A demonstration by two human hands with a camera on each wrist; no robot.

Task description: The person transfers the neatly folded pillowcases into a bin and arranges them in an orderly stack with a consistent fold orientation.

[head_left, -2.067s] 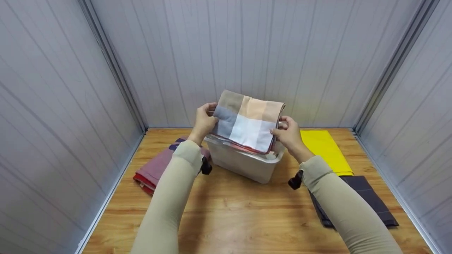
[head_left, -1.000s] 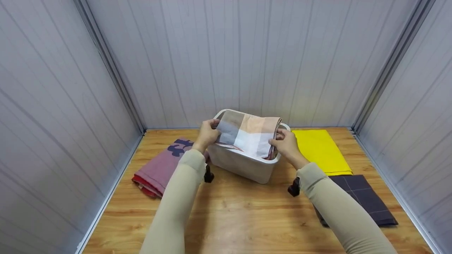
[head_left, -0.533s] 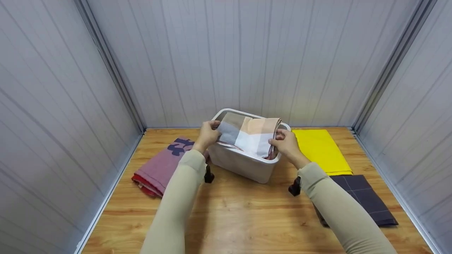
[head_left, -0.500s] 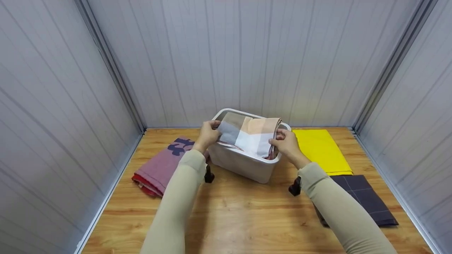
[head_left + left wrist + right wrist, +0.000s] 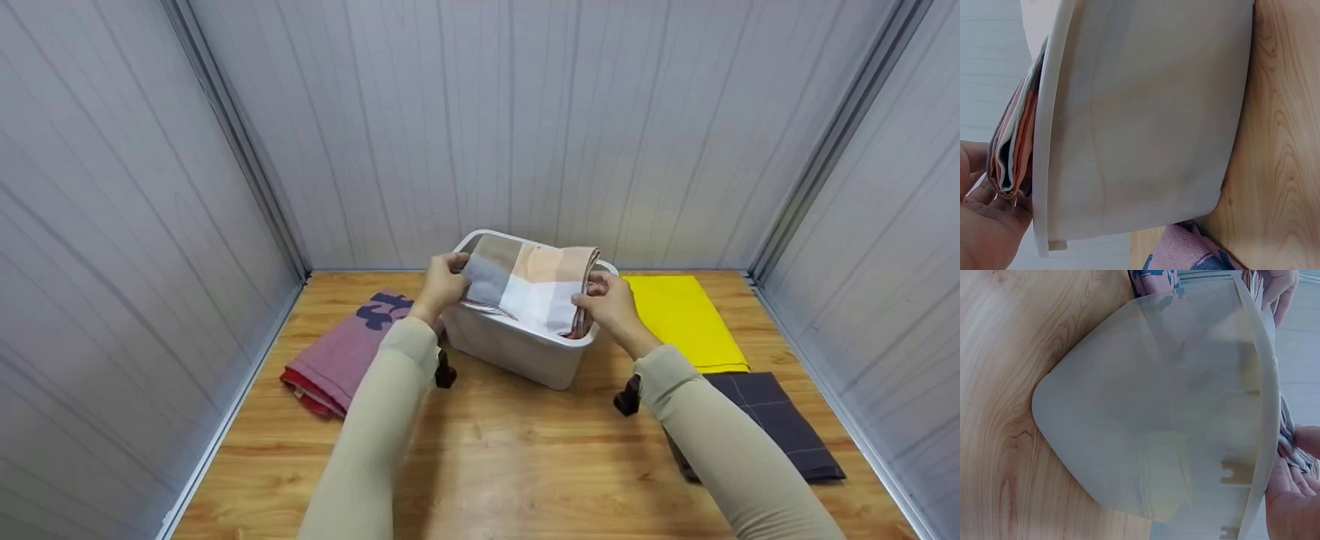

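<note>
A folded cloth (image 5: 529,289) with beige, peach, grey and white blocks lies tilted in the mouth of a white plastic bin (image 5: 510,346). My left hand (image 5: 442,285) pinches its left edge, thumb on top, just over the rim. At the opposite edge, my right hand (image 5: 611,306) grips the layers between thumb and fingers. The left wrist view shows the stacked folds of the cloth (image 5: 1013,140), orange and white inside, beside the left hand (image 5: 985,222). In the right wrist view, the right hand (image 5: 1292,495) holds bunched layers against the bin's rim. The bin's inside is mostly hidden.
A folded purple cloth (image 5: 341,356) with dark blue shapes and red layers lies left of the bin. On the right are a folded yellow cloth (image 5: 686,322) and a dark grey checked one (image 5: 776,424). Pale panel walls (image 5: 480,120) enclose the wooden table (image 5: 495,465).
Both hands have lowered the checked cloth from above the bin into its mouth, where it now lies flatter. Over the last half second it has risen only very slightly.
</note>
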